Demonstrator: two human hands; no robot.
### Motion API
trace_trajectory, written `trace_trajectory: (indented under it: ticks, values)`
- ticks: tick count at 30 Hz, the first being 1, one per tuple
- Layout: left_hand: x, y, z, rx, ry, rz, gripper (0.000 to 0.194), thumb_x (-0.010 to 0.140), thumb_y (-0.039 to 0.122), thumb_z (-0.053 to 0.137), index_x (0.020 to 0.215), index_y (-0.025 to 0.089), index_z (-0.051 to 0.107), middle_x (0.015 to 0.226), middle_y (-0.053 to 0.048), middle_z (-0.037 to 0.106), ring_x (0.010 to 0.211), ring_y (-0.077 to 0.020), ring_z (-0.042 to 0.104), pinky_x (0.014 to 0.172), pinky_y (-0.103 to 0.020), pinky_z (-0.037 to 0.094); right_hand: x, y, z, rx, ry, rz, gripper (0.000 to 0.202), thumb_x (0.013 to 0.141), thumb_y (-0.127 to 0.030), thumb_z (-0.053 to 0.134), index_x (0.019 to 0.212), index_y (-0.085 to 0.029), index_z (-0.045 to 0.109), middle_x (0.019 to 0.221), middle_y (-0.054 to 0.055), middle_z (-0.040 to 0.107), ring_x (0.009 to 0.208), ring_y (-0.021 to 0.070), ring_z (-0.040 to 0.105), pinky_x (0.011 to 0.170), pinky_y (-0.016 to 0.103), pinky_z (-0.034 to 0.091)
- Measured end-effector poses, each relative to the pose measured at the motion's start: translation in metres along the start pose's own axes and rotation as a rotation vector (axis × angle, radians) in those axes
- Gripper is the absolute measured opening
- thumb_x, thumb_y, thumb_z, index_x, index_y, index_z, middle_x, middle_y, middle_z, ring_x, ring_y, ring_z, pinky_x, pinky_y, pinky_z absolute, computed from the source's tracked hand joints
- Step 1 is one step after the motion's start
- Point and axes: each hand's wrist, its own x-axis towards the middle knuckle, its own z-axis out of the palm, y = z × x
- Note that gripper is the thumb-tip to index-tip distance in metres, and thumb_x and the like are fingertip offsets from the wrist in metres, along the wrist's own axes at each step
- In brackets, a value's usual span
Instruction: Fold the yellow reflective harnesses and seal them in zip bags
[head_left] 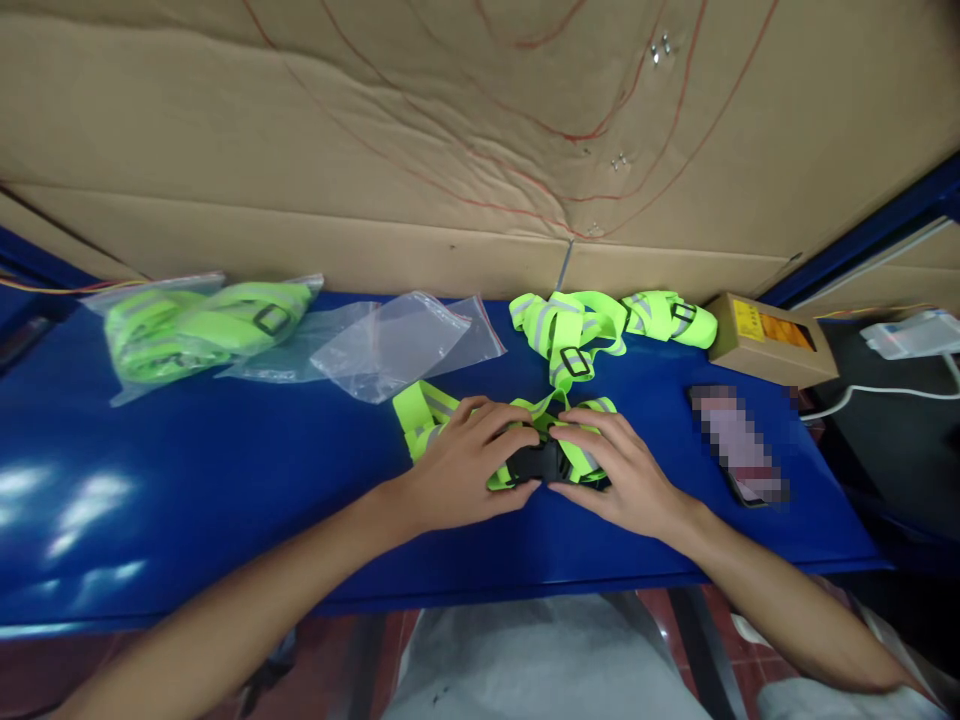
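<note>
A black plastic buckle (541,463) on a neon-yellow reflective strap (424,412) is at the middle of the blue table, near its front. From the left, my left hand (474,465) grips one side of the buckle, thumb below and fingers above. My right hand (626,470) holds the other side in the same way. The two buckle parts appear joined or touching between my fingertips. Folds of the strap lie behind and under both hands. Just behind them is a loose strap bundle (559,325) with a black slider.
Bagged yellow straps (202,325) lie at the back left, beside clear zip bags (394,345). A rolled strap (667,318) and a cardboard box (776,340) stand at the back right. A phone (739,445) lies on the right. A cardboard panel (375,130) rises behind the table (225,480).
</note>
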Motion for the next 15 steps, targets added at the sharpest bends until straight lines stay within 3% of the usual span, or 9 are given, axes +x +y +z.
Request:
trace_trajectory:
  ticks: [7, 15]
  values:
    - [-0.0006, -0.0001, -0.005, 0.04, -0.006, 0.026, 0.025, 0.096, 0.033, 0.063, 0.119, 0.021, 0.062, 0.126, -0.01, 0.07, 0.113, -0.0233, 0.067, 0.105, -0.045, 0.041, 0.0016, -0.0011, -0.0013, -0.03, 0.028, 0.02, 0.055, 0.092, -0.039, 0.075, 0.14, -0.025, 0.052, 0.136, 0.014, 0.06, 0.125, 0.0297, 0.06, 0.104, 0.047, 0.051]
    - [-0.0013, 0.0003, -0.0088, 0.058, 0.078, -0.012, 0.023, 0.096, 0.03, 0.064, 0.117, 0.022, 0.061, 0.125, -0.011, 0.069, 0.116, -0.0221, 0.066, 0.108, -0.045, 0.041, 0.0027, -0.0044, -0.0039, -0.002, 0.087, 0.083, 0.041, 0.093, -0.033, 0.073, 0.13, -0.027, 0.058, 0.133, 0.013, 0.058, 0.122, 0.0304, 0.06, 0.101, 0.049, 0.051]
